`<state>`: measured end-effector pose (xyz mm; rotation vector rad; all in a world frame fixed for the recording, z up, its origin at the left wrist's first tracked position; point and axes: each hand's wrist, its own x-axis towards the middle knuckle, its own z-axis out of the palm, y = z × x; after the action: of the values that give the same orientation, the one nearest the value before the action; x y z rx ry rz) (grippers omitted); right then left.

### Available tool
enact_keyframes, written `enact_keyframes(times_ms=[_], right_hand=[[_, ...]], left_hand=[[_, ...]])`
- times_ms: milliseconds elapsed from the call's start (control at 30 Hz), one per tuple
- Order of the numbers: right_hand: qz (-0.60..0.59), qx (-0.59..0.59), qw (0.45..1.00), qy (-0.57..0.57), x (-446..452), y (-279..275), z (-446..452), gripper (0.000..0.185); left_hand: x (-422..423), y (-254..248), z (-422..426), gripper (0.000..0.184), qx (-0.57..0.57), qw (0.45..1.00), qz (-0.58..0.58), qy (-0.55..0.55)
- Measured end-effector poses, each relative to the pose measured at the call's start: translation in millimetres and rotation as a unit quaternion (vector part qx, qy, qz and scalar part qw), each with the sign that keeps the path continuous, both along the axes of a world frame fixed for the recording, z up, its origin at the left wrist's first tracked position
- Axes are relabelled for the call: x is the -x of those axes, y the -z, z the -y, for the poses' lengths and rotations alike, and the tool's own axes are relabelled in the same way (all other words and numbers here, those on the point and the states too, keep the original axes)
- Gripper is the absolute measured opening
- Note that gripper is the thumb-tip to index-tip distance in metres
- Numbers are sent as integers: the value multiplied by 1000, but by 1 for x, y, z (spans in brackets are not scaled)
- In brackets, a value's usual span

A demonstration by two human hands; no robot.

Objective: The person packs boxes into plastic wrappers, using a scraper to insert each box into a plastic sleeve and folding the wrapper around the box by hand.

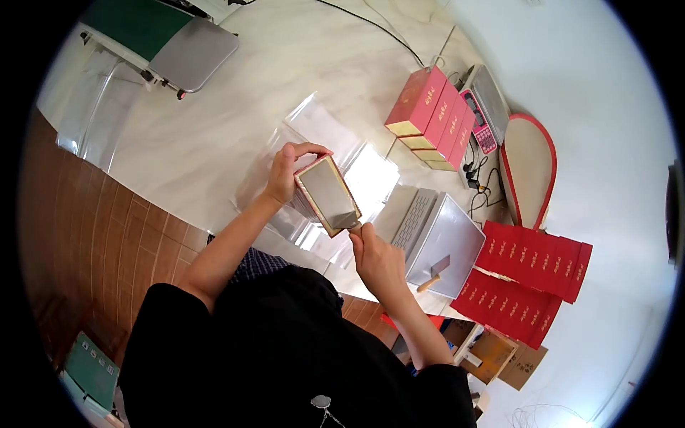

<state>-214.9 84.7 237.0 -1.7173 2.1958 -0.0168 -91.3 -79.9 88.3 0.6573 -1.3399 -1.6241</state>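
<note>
Black shirt: bottom center. Left hand, center: fingers grip box. Right hand: fingers closed around scraper, blade at box's lower rim. Tabletop extends toward upper left.

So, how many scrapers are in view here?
2. One scraper is in the right hand, its blade at the box; a second scraper lies on the silvery panel. Others may be hidden.

I see a pale marbled desk. Red boxes, a scale and clear plastic lie on it.
</note>
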Motion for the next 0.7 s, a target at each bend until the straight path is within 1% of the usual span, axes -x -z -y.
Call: enact_keyframes(times_ms=[67, 133, 167, 200, 267, 333, 367, 433, 500, 533, 600, 633, 700], right_hand=[[5, -1, 1000, -1, 3, 2, -7, 21], [-32, -7, 999, -28, 7, 3, -14, 24], [-33, -11, 999, -24, 7, 4, -14, 24], [-28, -2, 999, -31, 6, 5, -5, 24], [-22, 10, 999, -28, 5, 3, 4, 24], [9, -29, 1000, -4, 4, 1, 5, 25], [9, -25, 1000, 7, 6, 2, 0, 25], [-12, -3, 1000, -29, 10, 4, -9, 26], [-14, -7, 1000, -21, 9, 4, -11, 26], [-16, -12, 1000, -20, 9, 2, -10, 26], [-1, -11, 1000, -12, 7, 3, 0, 26], [16, -12, 1000, -11, 6, 3, 2, 26], [26, 2, 1000, -7, 7, 5, 2, 26]], left_hand=[[-2, 0, 1, 84, 21, 1000, 14, -15], [-1, 6, 0, 83, 18, 999, 19, -26], [0, 8, -2, 82, 18, 999, 22, -36], [1, 9, -2, 82, 16, 999, 21, -31], [-1, 11, 0, 84, -29, 999, -4, 21], [-3, 12, 0, 85, -16, 999, 9, 30], [-3, 14, -1, 85, -7, 999, 31, 18], [-1, 22, -1, 86, 6, 999, 51, 15], [1, 29, -4, 86, -42, 999, 27, 11], [0, 30, -4, 86, -40, 999, 27, 19], [1, 27, -2, 88, -65, 997, -10, 32], [4, 29, -2, 84, -71, 997, -34, 8], [3, 26, -2, 84, -62, 998, -21, 5]])
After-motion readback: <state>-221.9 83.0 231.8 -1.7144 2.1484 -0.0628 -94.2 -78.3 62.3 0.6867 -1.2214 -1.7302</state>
